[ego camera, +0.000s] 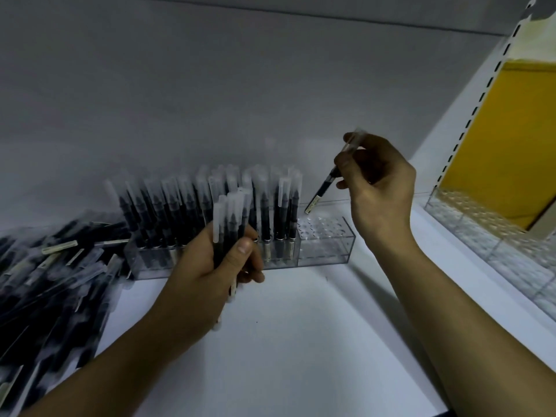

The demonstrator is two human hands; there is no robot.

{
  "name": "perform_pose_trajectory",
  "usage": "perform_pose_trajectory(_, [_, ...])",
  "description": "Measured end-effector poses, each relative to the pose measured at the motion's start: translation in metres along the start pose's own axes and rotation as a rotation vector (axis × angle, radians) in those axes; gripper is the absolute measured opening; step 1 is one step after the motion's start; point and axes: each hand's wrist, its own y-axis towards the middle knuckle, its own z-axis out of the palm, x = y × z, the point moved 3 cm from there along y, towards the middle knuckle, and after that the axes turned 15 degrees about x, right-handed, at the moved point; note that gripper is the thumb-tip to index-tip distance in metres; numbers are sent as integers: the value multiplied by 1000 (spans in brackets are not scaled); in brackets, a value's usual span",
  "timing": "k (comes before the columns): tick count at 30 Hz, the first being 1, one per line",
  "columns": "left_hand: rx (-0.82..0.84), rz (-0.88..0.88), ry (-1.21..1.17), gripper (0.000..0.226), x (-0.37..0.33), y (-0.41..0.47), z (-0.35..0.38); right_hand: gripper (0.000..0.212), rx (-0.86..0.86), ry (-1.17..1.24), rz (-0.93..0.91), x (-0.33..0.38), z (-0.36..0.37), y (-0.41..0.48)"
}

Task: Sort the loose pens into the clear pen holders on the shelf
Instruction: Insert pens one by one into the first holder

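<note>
Holding one pen [326, 183] tilted, the right hand [379, 188] pinches it, lower end just above the open holes at the right end of the clear pen holder [325, 251].
Head view: the holder's left and middle sections are packed with upright capped pens. The left hand [216, 266] grips a bundle of pens [230, 218] upright before the holder. Loose pens [54, 272] lie heaped on the shelf [285, 326], left of it.

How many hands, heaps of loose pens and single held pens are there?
Hands: 2, the left hand and the right hand
Heap of loose pens: 1
Single pen pinched by the right hand: 1
Total: 4
The left hand's bundle and the clear holder: pens too blurred to count.
</note>
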Motion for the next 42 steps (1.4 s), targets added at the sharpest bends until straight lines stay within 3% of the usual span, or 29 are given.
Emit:
perform_pose_trajectory(6, [-19,-50,-84,27,-3,0,4,31,84,-127,-25,-3,7,-3])
perform_pose_trajectory(18, [-43,-25,-7,29,-6,1,0,33,316,-302,-24,-12,23,-10])
perform_pose_trajectory(25, [-75,-24,17,26,-7,1,-2,37,297,-365,27,-11,24,-12])
perform_pose_trajectory(29, [-63,-11,14,33,-10,1,-3,19,124,-139,-99,13,26,-23])
perform_pose_trajectory(31, [-59,8,27,32,-12,1,-2,10,258,51,-82,20,40,-32])
perform_pose_trajectory(35, [-63,27,45,27,-15,0,-1,24,518,232,12,23,58,-41])
perform_pose_trajectory(42, [-55,9,-49,31,-7,2,-1,12,440,299,73,23,48,-33])
